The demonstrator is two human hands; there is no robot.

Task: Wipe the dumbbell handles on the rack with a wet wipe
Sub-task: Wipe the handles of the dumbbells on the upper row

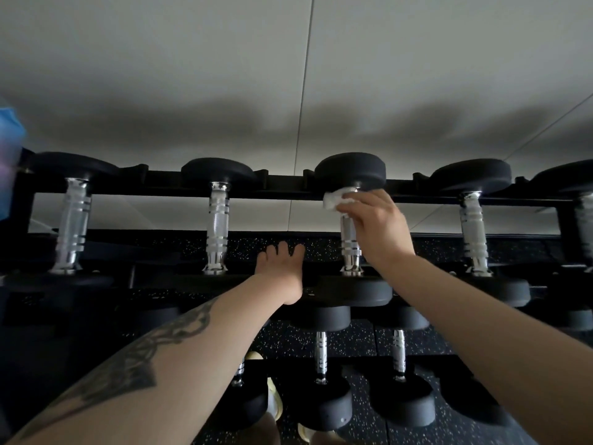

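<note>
Upper handle (pixel 349 226) behind the right hand (pixel 377 226); left hand (pixel 282 271) fingertips over the front rail (pixel 160 281).

Wide gaps separate the knurled chrome dumbbell handles (pixel 218 226) on the black steel rack (pixel 288 184). Thick black rubber dumbbell heads (pixel 349 170) close off each handle's ends.
</note>
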